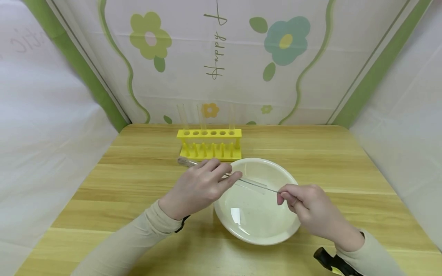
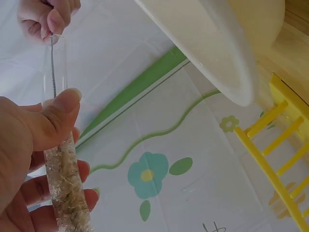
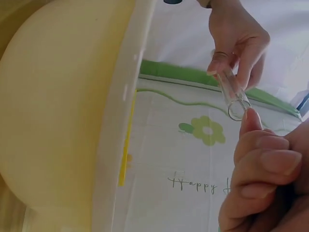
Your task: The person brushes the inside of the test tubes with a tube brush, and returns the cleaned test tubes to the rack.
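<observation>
My left hand (image 1: 202, 188) grips a clear glass test tube (image 2: 62, 72) above the left side of a white basin (image 1: 226, 220). Inside the tube, pale brown bristles of a test tube brush (image 2: 67, 188) fill the closed end; the fingers cover part of the glass. A thin twisted wire (image 1: 257, 184), the brush's handle, comes out of the tube's mouth. My right hand (image 1: 312, 209) pinches this wire just beyond the mouth, above the basin's right side. Light reflects off what looks like clear water in the basin.
Behind the basin stands a yellow test tube rack (image 1: 180, 134) with several pegs and a few upright clear tubes (image 1: 202, 117). A black object with some yellow (image 1: 324, 257) shows beside the right sleeve. Printed cloth walls (image 1: 235, 92) enclose the wooden table (image 1: 138, 172).
</observation>
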`<state>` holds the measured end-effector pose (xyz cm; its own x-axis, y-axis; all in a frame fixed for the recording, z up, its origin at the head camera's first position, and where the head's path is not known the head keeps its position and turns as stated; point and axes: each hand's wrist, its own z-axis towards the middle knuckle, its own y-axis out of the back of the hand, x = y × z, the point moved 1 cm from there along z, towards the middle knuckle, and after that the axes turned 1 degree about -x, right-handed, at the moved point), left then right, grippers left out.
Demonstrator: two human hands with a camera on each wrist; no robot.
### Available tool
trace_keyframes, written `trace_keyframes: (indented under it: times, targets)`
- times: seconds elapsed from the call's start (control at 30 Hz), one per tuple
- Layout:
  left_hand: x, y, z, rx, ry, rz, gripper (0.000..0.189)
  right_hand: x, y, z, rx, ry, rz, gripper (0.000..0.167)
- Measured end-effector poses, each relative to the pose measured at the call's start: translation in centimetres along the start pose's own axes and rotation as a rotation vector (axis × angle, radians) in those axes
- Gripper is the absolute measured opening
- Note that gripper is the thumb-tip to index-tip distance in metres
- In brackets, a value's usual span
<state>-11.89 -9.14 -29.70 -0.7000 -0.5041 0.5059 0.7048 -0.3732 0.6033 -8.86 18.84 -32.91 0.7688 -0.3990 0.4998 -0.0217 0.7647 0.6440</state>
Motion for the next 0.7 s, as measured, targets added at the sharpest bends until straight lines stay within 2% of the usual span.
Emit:
trace_keyframes:
  times: [0.13, 0.27, 0.7]
  targets:
    - [0.4, -0.3, -0.1, -0.011, 0.006, -0.013, 0.023, -0.4, 0.7, -0.6, 0.016, -0.054, 0.077, 0.040]
    - [1.0, -0.4, -0.4, 0.006, 0.029, -0.026, 0.024, -1.1, 1.4, -1.3, 0.032, -0.114, 0.120, 0.038]
    - [1.7, -0.1, -0.9, 0.038, 0.088, -0.081, 0.018, -2.3, 3.0, -3.0, 0.004, -0.178, 0.089, 0.037]
